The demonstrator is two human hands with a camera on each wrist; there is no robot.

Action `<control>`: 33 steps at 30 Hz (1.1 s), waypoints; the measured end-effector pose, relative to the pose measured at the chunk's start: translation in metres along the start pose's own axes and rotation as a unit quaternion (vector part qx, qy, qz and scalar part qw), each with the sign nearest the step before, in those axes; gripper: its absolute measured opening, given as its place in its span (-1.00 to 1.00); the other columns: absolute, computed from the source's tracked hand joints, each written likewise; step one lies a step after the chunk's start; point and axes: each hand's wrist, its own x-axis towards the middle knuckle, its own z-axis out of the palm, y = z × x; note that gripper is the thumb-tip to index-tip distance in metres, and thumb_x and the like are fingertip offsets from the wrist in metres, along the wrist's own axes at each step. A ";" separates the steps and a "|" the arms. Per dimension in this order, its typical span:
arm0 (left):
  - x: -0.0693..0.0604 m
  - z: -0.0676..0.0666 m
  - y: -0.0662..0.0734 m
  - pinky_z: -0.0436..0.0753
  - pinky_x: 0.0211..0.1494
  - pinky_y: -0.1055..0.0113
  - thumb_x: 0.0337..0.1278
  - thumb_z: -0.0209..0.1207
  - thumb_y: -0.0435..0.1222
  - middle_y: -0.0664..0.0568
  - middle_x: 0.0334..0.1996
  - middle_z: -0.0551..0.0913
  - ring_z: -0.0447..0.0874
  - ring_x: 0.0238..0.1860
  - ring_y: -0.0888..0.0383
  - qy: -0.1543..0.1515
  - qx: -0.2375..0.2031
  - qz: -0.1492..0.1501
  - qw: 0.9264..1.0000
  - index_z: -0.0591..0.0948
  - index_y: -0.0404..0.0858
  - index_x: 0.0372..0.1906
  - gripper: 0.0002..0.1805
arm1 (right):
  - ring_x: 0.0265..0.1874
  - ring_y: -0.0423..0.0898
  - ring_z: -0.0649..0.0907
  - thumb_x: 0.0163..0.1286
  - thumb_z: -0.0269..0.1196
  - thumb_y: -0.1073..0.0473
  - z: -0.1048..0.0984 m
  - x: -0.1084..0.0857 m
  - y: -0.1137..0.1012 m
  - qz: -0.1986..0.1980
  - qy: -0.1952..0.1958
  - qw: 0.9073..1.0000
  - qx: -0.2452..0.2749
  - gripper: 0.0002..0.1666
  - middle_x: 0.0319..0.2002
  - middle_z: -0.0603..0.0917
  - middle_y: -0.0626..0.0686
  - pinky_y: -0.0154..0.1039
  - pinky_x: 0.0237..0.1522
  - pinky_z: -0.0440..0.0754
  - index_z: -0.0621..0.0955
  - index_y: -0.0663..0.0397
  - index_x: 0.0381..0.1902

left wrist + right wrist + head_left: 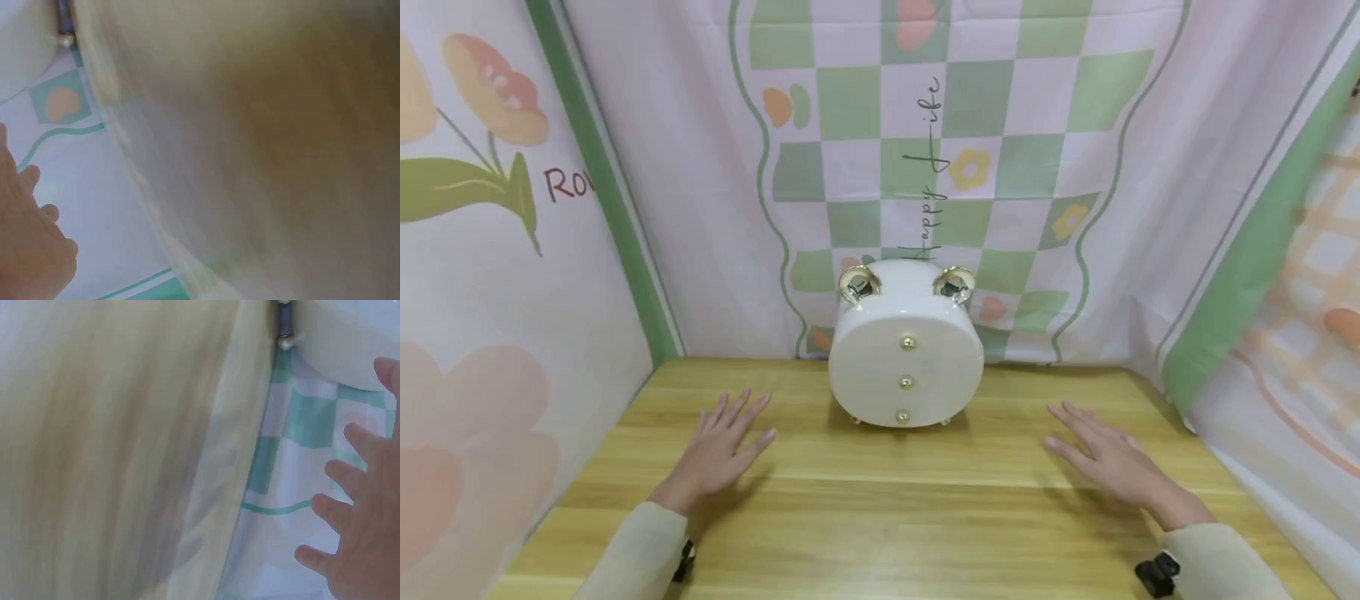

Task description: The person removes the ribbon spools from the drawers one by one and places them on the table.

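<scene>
A glossy white rounded case (904,371) with three gold knobs down its front stands upright on the wooden table (880,517). Two gold ring-like fittings (953,286) sit at its upper corners, and small gold feet show below. Left of the case is my left hand (718,454), fingers spread, apart from it and holding nothing. On the other side my right hand (1105,458) has its fingers extended, likewise apart from the case. Each wrist view catches only part of the case, beyond the left hand (31,237) and the right hand (369,512).
Behind the table hangs a curtain (700,167) with a green checked print and lettering. Printed fabric also closes in the left side (467,292) and the right side (1292,400). Dark clips (1157,575) show at both sleeves.
</scene>
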 end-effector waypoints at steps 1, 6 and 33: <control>0.001 0.000 0.001 -0.21 0.40 -0.45 0.49 -0.13 0.21 -0.17 0.57 -0.02 -0.25 0.53 -0.36 0.001 -0.006 0.000 1.000 0.16 -0.02 0.59 -0.27 | 0.39 0.48 0.18 0.57 0.04 -0.19 -0.001 0.001 -0.002 -0.004 -0.001 1.000 0.010 -0.23 0.49 0.18 0.37 0.63 0.13 0.02 0.20 0.04 0.57; 0.003 -0.003 0.005 -0.20 0.39 -0.46 0.51 -0.14 0.18 -0.17 0.57 -0.03 -0.24 0.52 -0.37 0.004 -0.037 0.000 0.999 0.11 0.00 0.61 -0.28 | 0.39 0.49 0.18 0.59 0.05 -0.13 -0.004 0.003 -0.011 -0.016 -0.018 0.998 0.063 -0.26 0.48 0.18 0.38 0.60 0.17 0.06 0.24 0.12 0.54; 0.044 -0.025 0.045 0.19 0.37 -0.35 0.60 -0.16 0.01 -0.09 0.48 0.28 0.23 0.43 -0.20 0.073 -0.165 0.052 0.982 0.16 0.05 0.58 -0.42 | 0.40 0.33 0.27 0.61 0.05 -0.08 -0.008 0.020 -0.056 -0.068 -0.005 0.986 0.153 -0.36 0.47 0.29 0.21 0.47 0.25 0.22 0.25 -0.12 0.55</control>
